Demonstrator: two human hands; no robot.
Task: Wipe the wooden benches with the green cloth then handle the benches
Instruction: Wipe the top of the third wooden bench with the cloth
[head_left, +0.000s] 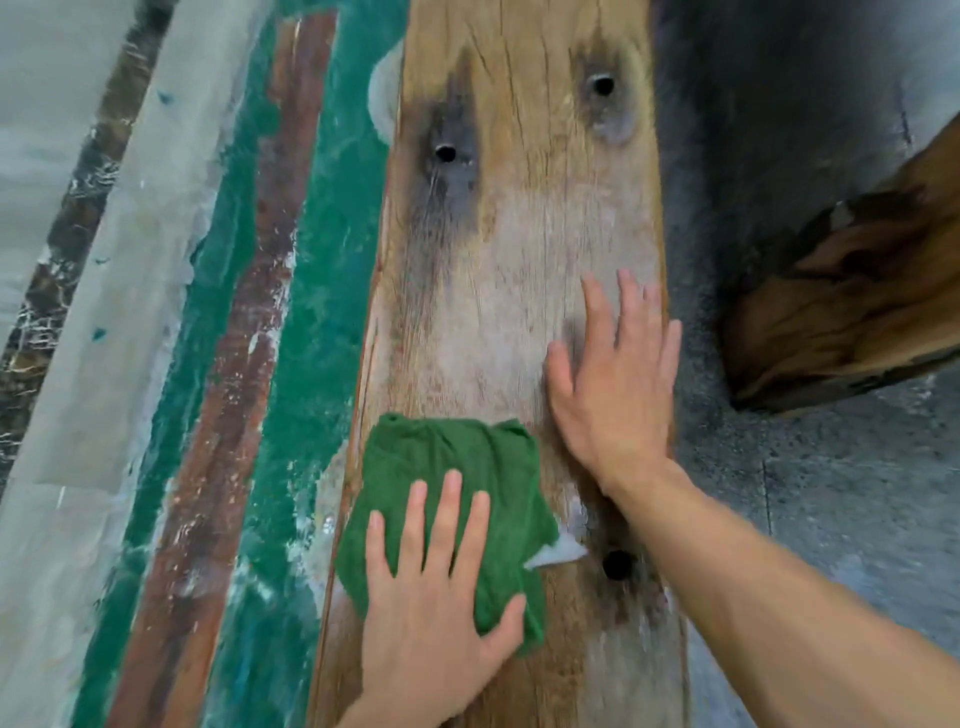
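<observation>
The left hand (436, 587), fingers spread wide, presses the crumpled green cloth (457, 499) flat on the weathered wooden bench plank (519, 234), at 6 o'clock in view, likely for wiping pressure. The right hand (615, 384), open-palmed at 3 o'clock of the cloth, apparently steadies the plank near its edge.

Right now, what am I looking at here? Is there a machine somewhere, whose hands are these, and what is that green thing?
No machine: a person wears a camera on the head, so this single picture looks down at their own two hands. The long plank is a wooden bench with dark bolt holes. The left hand lies flat with spread fingers on a green cloth, pressing it onto the wood to wipe. The right hand rests open on the bare wood beside the cloth, gripping nothing. Another wooden piece shows at the right edge.
</observation>
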